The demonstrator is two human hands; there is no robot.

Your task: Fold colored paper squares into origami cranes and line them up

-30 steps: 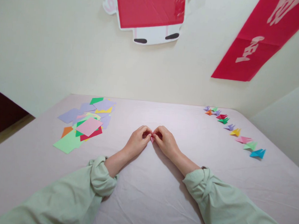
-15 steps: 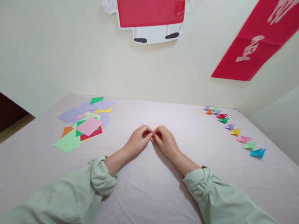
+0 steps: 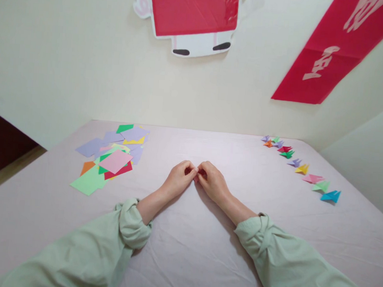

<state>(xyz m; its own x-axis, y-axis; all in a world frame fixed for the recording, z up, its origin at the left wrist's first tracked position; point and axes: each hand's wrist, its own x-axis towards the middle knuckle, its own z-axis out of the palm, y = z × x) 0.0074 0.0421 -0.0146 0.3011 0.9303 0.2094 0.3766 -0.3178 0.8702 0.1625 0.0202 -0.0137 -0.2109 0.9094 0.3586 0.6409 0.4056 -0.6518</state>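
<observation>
My left hand (image 3: 178, 180) and my right hand (image 3: 212, 181) meet fingertip to fingertip at the middle of the pale pink sheet (image 3: 190, 248). Both are curled and pinch a small piece of folded red paper (image 3: 198, 174), which is mostly hidden between the fingers. Both wrists rest on the sheet, and the pale green sleeves are rolled up at the forearms.
A loose heap of coloured paper squares (image 3: 111, 160) lies at the left. A curved row of several small folded paper figures (image 3: 303, 169) runs along the right. Behind is a cream wall with a red and white cut-out (image 3: 193, 21) and a red banner (image 3: 332, 48).
The hands have stayed in place. The fingertips have closed a little tighter, so the pink tip of the paper that showed below them is hidden now.
</observation>
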